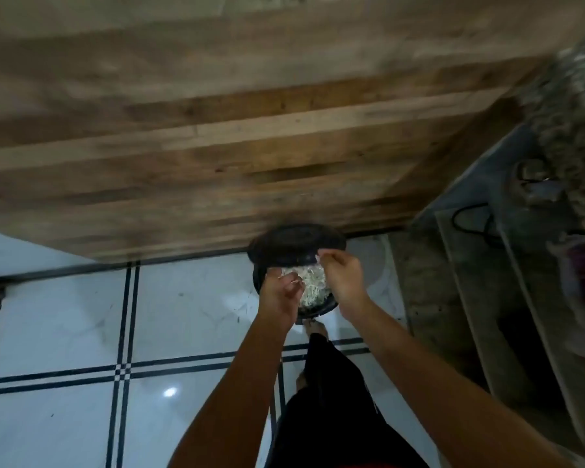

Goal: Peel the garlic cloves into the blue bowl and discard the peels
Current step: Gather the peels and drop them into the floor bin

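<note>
**A:** Entry: location of the peels (pixel 313 287)?

**B:** A pale, shredded heap inside the black bin (pixel 318 311). Its lid (pixel 296 244) stands raised at the bin's far side. The blue bowl and the cloves are not in view.

**A:** Hands?

**B:** Both are directly over the bin's mouth. The right hand (pixel 341 275) is at the far-right side of the opening, just under the lid edge, with thumb and fingertips pinched on a white scrap of peel. The left hand (pixel 279 293) is over the bin's left rim with its fingers curled inward. There are white flecks at its fingertips, but I cannot tell whether it grips them or they only cling.

**A:** Anything else near the bin?

**B:** A bare foot (pixel 314 327) at the bin's near base, probably on a pedal, though the pedal itself is hidden. There is tiled floor (pixel 190 298) to the bin's left and a wooden panel (pixel 217 146) behind it.

**A:** Handling notes?

**B:** Judgement: the peels are papery, almost weightless and limp, and likely to stick to damp fingers or drift past the rim. Best taken as a loose bunch between the fingertips, released low inside the opening, then the fingers rubbed together to shed clingers.

**A:** Stage?

**B:** Discard step, apparently near the end of the task.
</note>
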